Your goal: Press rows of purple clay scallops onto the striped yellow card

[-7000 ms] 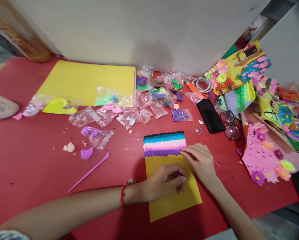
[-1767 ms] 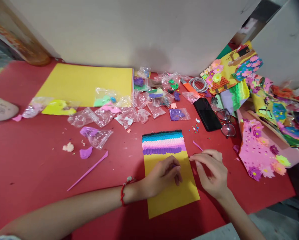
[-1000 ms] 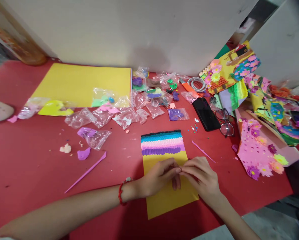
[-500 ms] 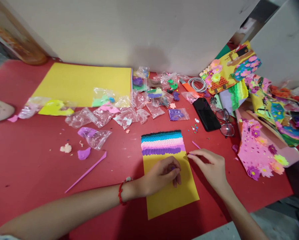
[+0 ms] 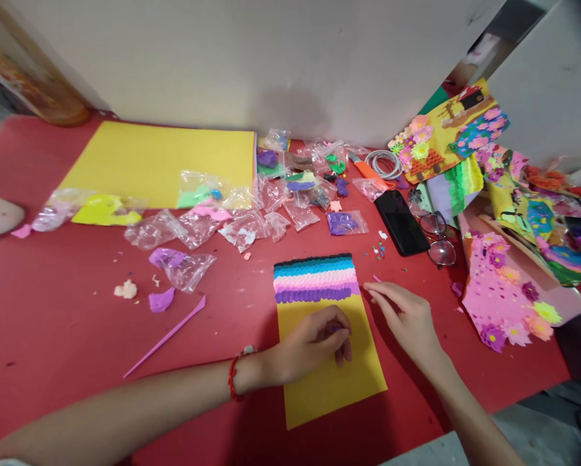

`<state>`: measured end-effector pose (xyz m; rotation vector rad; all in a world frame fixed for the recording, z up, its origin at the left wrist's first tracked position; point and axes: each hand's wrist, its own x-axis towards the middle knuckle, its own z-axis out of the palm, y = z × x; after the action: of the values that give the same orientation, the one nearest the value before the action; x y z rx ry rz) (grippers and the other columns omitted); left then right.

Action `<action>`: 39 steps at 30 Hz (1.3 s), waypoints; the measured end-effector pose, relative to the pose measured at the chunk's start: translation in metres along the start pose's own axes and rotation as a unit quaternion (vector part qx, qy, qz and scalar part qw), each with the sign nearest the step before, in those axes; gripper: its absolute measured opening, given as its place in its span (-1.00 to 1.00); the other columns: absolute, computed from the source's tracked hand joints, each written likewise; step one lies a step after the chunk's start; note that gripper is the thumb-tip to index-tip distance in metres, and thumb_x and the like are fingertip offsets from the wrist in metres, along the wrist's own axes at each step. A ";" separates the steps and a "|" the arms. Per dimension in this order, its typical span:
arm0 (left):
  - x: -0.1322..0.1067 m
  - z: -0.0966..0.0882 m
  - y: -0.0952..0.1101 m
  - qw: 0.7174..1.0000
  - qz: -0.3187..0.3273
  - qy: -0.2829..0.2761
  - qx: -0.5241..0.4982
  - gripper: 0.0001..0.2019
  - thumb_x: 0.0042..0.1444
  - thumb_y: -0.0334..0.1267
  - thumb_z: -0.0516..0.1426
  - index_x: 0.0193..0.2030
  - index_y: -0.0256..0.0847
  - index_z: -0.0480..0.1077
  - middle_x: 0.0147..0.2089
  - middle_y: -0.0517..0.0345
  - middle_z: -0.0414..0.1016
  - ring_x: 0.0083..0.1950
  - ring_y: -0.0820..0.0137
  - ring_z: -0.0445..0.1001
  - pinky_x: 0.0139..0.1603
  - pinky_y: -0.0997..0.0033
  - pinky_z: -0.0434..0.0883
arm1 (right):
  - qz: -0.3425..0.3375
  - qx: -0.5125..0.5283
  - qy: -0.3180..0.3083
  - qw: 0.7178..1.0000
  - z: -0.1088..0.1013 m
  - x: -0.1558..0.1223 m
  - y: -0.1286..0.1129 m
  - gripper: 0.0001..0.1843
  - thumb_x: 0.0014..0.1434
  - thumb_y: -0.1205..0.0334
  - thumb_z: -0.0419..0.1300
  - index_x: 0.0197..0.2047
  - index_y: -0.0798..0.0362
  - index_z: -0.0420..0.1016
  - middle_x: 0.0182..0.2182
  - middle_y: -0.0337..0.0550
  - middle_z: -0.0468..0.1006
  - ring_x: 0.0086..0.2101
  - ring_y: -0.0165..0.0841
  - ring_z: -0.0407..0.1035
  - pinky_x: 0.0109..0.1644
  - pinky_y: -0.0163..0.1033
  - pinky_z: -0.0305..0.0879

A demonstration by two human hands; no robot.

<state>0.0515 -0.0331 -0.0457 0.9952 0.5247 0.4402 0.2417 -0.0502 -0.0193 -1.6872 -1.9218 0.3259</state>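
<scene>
A yellow sheet (image 5: pixel 336 391) lies on the red table, with rows of dabbed clay (image 5: pixel 314 266) in black, blue, white, pink and purple across its top. The lowest row, in dark purple (image 5: pixel 312 296), ends near the sheet's right side. Over the middle of the sheet, my left hand (image 5: pixel 314 340) is curled around a bit of purple clay (image 5: pixel 337 328), mostly hidden by the fingers. My right hand (image 5: pixel 407 317) is just off the sheet's right edge, thumb and forefinger pinched. Anything between those fingertips is too small to make out. A pink stick (image 5: pixel 376 278) shows partly behind it.
Behind the sheet lie plastic bags of clay (image 5: pixel 300 213), a black phone (image 5: pixel 401 223) and glasses (image 5: pixel 440 249). Finished clay pictures (image 5: pixel 508 285) pile up at right. To the left are a pink modelling tool (image 5: pixel 166 336), purple clay (image 5: pixel 161 299) and a large yellow sheet (image 5: pixel 164 158).
My right hand has risen slightly toward the far side of the table and now covers more of the pink stick. My left hand stays nearly where it was.
</scene>
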 end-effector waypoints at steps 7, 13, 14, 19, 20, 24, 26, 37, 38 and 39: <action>0.001 0.000 0.000 1.000 -0.001 0.000 0.005 -0.69 0.13 0.00 0.04 -0.34 -0.24 0.17 -0.46 0.16 0.36 -0.50 0.51 0.33 -0.42 0.45 0.30 | -0.009 -0.012 -0.020 1.000 0.001 -0.001 0.003 -0.76 0.24 0.30 -0.01 -0.21 0.01 0.49 -0.28 -0.17 0.59 -0.27 -0.36 0.48 -0.17 -0.26 0.39; 0.001 0.000 0.000 1.000 0.001 -0.003 0.004 -0.70 0.14 0.00 0.04 -0.35 -0.23 0.17 -0.46 0.17 0.37 -0.50 0.51 0.33 -0.41 0.45 0.30 | 0.010 -0.026 0.018 0.999 0.005 0.001 0.002 -0.87 0.13 0.17 0.17 -0.39 0.00 0.49 -0.45 -0.23 0.57 -0.41 -0.36 0.46 -0.28 -0.25 0.40; 0.000 0.000 0.000 1.000 0.002 -0.003 0.003 -0.70 0.14 0.00 0.03 -0.35 -0.23 0.17 -0.45 0.17 0.37 -0.50 0.51 0.33 -0.41 0.45 0.30 | -0.002 -0.022 0.003 1.000 0.006 0.001 0.001 -0.87 0.16 0.20 0.14 -0.35 -0.01 0.50 -0.42 -0.21 0.58 -0.38 -0.35 0.47 -0.26 -0.24 0.40; 0.000 0.000 -0.001 1.000 0.001 0.001 0.009 -0.69 0.14 0.01 0.03 -0.35 -0.23 0.17 -0.46 0.17 0.36 -0.49 0.51 0.33 -0.42 0.45 0.30 | -0.030 -0.015 -0.007 0.999 0.011 0.005 0.000 -0.84 0.20 0.28 0.08 -0.25 -0.01 0.50 -0.34 -0.18 0.59 -0.31 -0.34 0.47 -0.19 -0.21 0.40; 0.000 0.000 -0.001 1.000 0.001 0.001 0.009 -0.69 0.14 0.01 0.03 -0.35 -0.23 0.17 -0.46 0.17 0.36 -0.49 0.51 0.33 -0.41 0.45 0.30 | -0.025 -0.017 0.002 1.000 0.013 0.005 0.000 -0.88 0.18 0.26 0.12 -0.30 0.00 0.50 -0.38 -0.19 0.58 -0.34 -0.34 0.46 -0.22 -0.22 0.39; 0.000 -0.001 -0.002 1.000 0.002 0.000 0.008 -0.68 0.14 0.02 0.03 -0.35 -0.23 0.17 -0.46 0.18 0.35 -0.49 0.51 0.32 -0.42 0.45 0.29 | -0.038 -0.030 -0.011 0.999 0.015 0.006 0.002 -0.88 0.17 0.26 0.14 -0.33 0.01 0.50 -0.41 -0.19 0.56 -0.36 -0.35 0.43 -0.25 -0.24 0.36; 0.000 -0.001 -0.002 1.000 0.001 -0.001 0.010 -0.69 0.14 0.01 0.03 -0.35 -0.22 0.17 -0.46 0.19 0.34 -0.49 0.51 0.32 -0.42 0.45 0.29 | -0.055 -0.033 -0.018 0.998 0.016 0.005 0.003 -0.84 0.20 0.30 0.09 -0.27 0.02 0.51 -0.35 -0.18 0.57 -0.33 -0.36 0.42 -0.21 -0.24 0.35; 0.001 -0.001 -0.002 1.000 -0.005 0.003 0.015 -0.74 0.16 -0.05 0.03 -0.34 -0.22 0.17 -0.45 0.20 0.36 -0.48 0.51 0.33 -0.41 0.46 0.29 | -0.091 -0.101 0.002 0.991 0.020 0.006 0.007 -0.84 0.20 0.28 0.11 -0.29 0.01 0.53 -0.36 -0.17 0.56 -0.34 -0.35 0.39 -0.24 -0.23 0.23; 0.001 -0.001 -0.002 1.000 -0.006 0.003 0.016 -0.74 0.16 -0.05 0.03 -0.34 -0.22 0.17 -0.45 0.19 0.36 -0.48 0.51 0.33 -0.41 0.46 0.29 | -0.097 -0.107 0.003 0.990 0.020 0.006 0.007 -0.84 0.20 0.29 0.11 -0.29 0.01 0.54 -0.37 -0.18 0.55 -0.35 -0.36 0.38 -0.25 -0.23 0.22; 0.001 -0.001 -0.002 1.000 -0.008 0.004 0.017 -0.74 0.16 -0.06 0.03 -0.34 -0.22 0.17 -0.45 0.19 0.36 -0.48 0.51 0.33 -0.41 0.46 0.28 | -0.104 -0.113 0.003 0.988 0.020 0.006 0.006 -0.84 0.20 0.29 0.11 -0.30 0.01 0.54 -0.38 -0.18 0.55 -0.36 -0.37 0.38 -0.26 -0.24 0.20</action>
<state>0.0520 -0.0331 -0.0479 1.0224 0.5488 0.4232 0.2352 -0.0393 -0.0374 -1.6020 -2.1742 0.0227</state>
